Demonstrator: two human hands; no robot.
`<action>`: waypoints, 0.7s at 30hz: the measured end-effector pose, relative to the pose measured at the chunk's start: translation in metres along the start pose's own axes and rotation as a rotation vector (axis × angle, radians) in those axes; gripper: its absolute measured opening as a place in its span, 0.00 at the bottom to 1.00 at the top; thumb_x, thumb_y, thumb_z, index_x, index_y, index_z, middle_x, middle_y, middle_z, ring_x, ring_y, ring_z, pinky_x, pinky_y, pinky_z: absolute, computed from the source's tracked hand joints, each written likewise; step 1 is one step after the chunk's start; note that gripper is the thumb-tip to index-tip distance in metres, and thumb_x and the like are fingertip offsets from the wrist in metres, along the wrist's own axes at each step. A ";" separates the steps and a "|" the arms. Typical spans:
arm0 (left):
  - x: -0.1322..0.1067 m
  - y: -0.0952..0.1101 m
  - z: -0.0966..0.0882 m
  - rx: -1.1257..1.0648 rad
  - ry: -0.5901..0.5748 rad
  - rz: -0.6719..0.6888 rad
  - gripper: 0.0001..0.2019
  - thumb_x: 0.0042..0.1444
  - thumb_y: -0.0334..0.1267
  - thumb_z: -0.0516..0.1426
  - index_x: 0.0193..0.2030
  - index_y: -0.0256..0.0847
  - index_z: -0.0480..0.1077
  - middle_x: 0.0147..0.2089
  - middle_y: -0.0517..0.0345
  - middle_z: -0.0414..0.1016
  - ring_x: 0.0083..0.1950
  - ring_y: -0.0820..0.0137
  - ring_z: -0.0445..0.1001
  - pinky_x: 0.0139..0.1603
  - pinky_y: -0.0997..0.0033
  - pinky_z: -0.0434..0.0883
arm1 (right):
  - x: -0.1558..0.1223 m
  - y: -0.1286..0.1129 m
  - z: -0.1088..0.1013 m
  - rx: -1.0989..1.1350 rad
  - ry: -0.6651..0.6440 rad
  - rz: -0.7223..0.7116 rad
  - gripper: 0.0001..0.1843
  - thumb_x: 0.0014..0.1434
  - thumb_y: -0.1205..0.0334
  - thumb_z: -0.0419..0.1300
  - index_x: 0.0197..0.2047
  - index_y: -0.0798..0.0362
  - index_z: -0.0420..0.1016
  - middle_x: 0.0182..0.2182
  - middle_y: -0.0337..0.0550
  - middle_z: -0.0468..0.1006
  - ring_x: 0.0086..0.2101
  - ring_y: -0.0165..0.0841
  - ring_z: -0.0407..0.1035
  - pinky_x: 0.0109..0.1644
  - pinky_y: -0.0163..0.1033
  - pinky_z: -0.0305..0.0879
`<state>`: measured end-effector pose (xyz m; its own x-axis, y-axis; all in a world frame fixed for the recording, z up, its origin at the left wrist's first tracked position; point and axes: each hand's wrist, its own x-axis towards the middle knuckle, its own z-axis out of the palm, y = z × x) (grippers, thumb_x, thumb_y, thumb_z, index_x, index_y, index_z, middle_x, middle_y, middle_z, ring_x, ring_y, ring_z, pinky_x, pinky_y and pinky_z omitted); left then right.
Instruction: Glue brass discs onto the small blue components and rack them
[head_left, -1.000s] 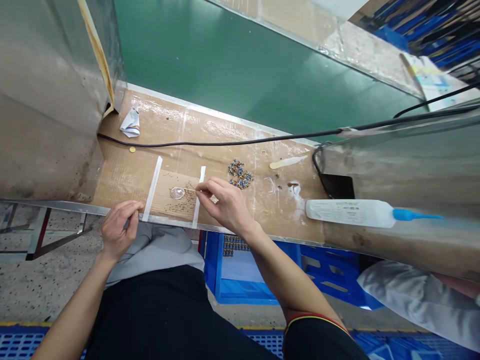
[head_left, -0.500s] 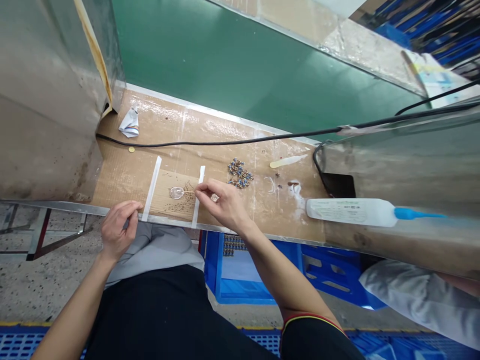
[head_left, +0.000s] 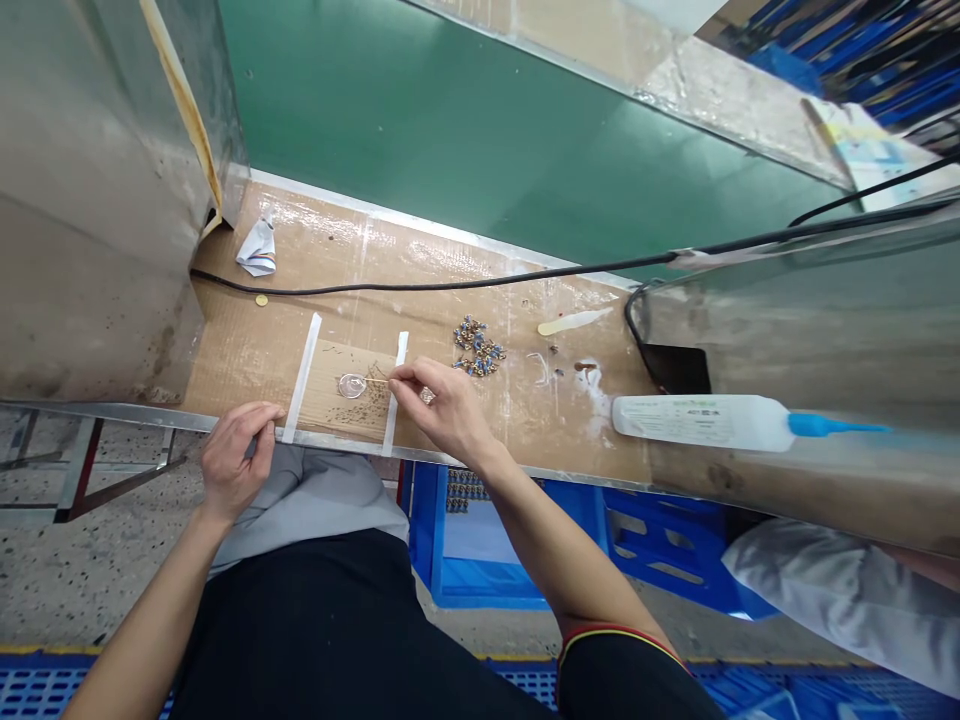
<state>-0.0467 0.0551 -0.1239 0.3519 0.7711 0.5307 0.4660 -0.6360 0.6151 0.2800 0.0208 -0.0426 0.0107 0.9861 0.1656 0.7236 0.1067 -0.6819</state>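
My right hand (head_left: 442,405) pinches a thin wooden stick, like a toothpick (head_left: 376,381), between thumb and fingertips. The stick's far end reaches a small clear, round, glossy patch (head_left: 352,386) on a cardboard sheet (head_left: 330,365); whether it is a liquid or a shallow dish I cannot tell. Many tiny dark bits (head_left: 364,412) lie scattered around it. My left hand (head_left: 238,450) rests at the table's front edge, fingers loosely bent and thumb apart, nothing visible in it. Just past my right hand is a pile of small brass-and-blue metal parts (head_left: 480,350).
White tape strips (head_left: 303,375) flank the cardboard sheet. To the right lie a white bottle with a blue nozzle (head_left: 697,420) and a pale flat tool (head_left: 574,322). A black cable (head_left: 420,286) crosses behind. Below the edge stands a blue crate (head_left: 427,540) holding rows of parts.
Hardly anything differs. Both hands keep their places and the stick stays at the clear patch; the whole view has shifted very slightly.
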 end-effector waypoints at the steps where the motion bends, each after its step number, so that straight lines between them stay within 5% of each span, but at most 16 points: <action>1: 0.000 0.000 0.000 0.001 -0.002 0.000 0.17 0.73 0.26 0.62 0.63 0.47 0.79 0.53 0.52 0.90 0.58 0.59 0.88 0.62 0.56 0.82 | -0.001 0.001 0.001 0.003 0.017 -0.003 0.09 0.75 0.63 0.61 0.40 0.49 0.79 0.31 0.37 0.78 0.32 0.33 0.72 0.41 0.40 0.67; 21: 0.001 0.001 0.000 -0.006 0.000 0.008 0.20 0.69 0.21 0.64 0.63 0.46 0.80 0.52 0.52 0.90 0.57 0.59 0.88 0.63 0.56 0.82 | -0.023 0.026 0.020 -0.227 0.091 -0.148 0.10 0.81 0.60 0.59 0.49 0.49 0.83 0.39 0.46 0.85 0.39 0.39 0.79 0.44 0.44 0.70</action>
<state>-0.0465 0.0553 -0.1228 0.3551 0.7661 0.5357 0.4585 -0.6421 0.6144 0.2848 0.0029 -0.0784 -0.0524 0.9455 0.3214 0.8577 0.2074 -0.4704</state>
